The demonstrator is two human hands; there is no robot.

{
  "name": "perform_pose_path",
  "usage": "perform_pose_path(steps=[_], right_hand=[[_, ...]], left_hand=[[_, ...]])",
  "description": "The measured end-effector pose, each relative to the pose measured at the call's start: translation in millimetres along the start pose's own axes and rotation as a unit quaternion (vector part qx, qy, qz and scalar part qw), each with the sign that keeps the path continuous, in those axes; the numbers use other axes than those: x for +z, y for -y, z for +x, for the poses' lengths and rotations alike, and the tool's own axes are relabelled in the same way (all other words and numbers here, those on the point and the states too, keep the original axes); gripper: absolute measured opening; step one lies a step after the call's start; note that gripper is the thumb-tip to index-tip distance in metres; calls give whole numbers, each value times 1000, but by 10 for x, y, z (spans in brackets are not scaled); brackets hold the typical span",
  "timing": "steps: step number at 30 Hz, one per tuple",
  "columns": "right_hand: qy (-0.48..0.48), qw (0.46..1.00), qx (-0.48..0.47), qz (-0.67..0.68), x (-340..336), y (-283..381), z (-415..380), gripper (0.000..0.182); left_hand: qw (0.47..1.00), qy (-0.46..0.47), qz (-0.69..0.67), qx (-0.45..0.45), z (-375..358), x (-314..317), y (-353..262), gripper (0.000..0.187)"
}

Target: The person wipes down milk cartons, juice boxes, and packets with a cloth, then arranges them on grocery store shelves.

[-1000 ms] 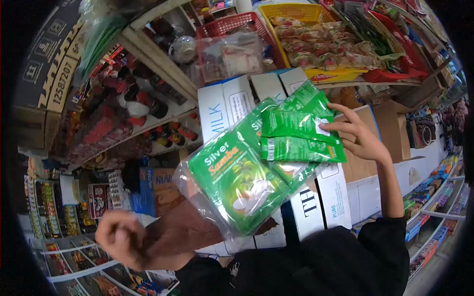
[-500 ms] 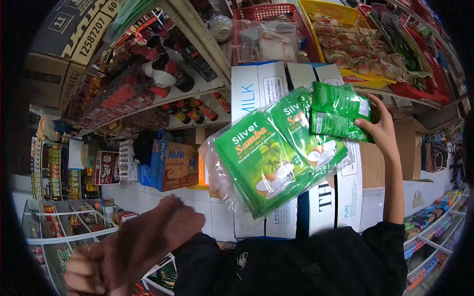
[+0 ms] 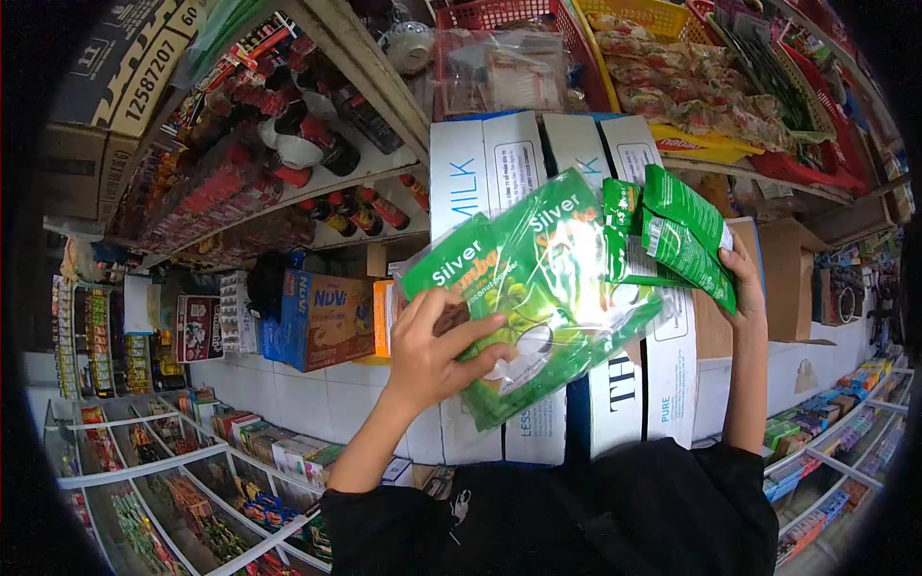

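This is a small shop. Bottles and packets crowd the wooden shelves, plastic baskets hold many matching wrapped goods, and slanted racks of small packaged items run in divided rows along both sides.

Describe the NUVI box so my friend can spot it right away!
Start at the white MILK cartons in the middle, then look left, just below the red and black bottles. The NUVI box sits there, with a blue side and a brownish-orange front. Its NUVI letters set it apart from the dark red box farther left.
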State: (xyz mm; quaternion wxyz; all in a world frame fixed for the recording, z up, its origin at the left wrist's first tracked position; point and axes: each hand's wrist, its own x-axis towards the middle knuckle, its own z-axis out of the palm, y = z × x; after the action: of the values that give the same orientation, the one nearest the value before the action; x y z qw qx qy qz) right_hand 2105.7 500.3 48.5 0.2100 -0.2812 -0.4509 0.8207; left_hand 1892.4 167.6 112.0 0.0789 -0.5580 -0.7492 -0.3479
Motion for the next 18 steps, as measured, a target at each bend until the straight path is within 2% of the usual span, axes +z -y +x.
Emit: perform_pose_path(steps=[4, 7, 10, 13, 17, 18], right_hand=[[-9, 999, -5, 35, 34, -23, -10, 51], [-38, 997, -9, 60, 151, 7, -52, 59], [1, 998, -23, 55, 369, 105, -107, 70], [-3, 997, -79, 10, 453, 241, -75, 78], [59, 973, -190, 114, 819, 604, -48, 77], [59, 963, -233, 125, 983, 712, -71, 74]], left_hand=[[998, -30, -51, -22, -54, 15, 35, 16], [996, -56, -57, -27, -19, 28, -2, 11], [994, -20, -77, -72, 16, -2, -11, 12], [950, -16, -203, -236, 241, -114, -167, 15], [952, 26, -261, -158, 717, -218, -295, 18], [940, 72, -295, -154, 868, -225, -344, 23]])
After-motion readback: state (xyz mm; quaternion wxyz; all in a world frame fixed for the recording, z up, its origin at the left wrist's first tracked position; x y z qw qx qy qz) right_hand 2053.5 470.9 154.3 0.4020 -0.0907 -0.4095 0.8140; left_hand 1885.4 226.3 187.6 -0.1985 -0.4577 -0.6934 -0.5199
